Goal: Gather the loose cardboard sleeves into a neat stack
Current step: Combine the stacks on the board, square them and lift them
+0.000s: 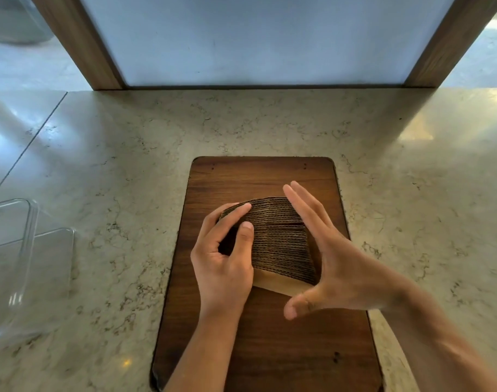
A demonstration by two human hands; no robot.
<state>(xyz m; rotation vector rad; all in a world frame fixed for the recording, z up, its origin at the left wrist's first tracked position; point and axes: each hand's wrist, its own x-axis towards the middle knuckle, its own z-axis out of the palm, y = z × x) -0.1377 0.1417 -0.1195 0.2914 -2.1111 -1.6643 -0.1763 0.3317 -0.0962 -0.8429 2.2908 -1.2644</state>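
A pack of brown corrugated cardboard sleeves (281,244) stands on edge on a dark wooden board (270,349), fanned slightly so the far end curves left. My left hand (224,264) grips the pack's left side, thumb and forefinger resting on the top edges. Along the right side my right hand (326,258) lies flat, fingers straight and thumb spread, pressing against the sleeves. The pack's near face shows as plain tan card.
The board lies on a pale marble counter (128,165). A clear plastic container (26,264) sits at the left edge. Behind the counter rises a white panel (264,38) framed by two wooden posts.
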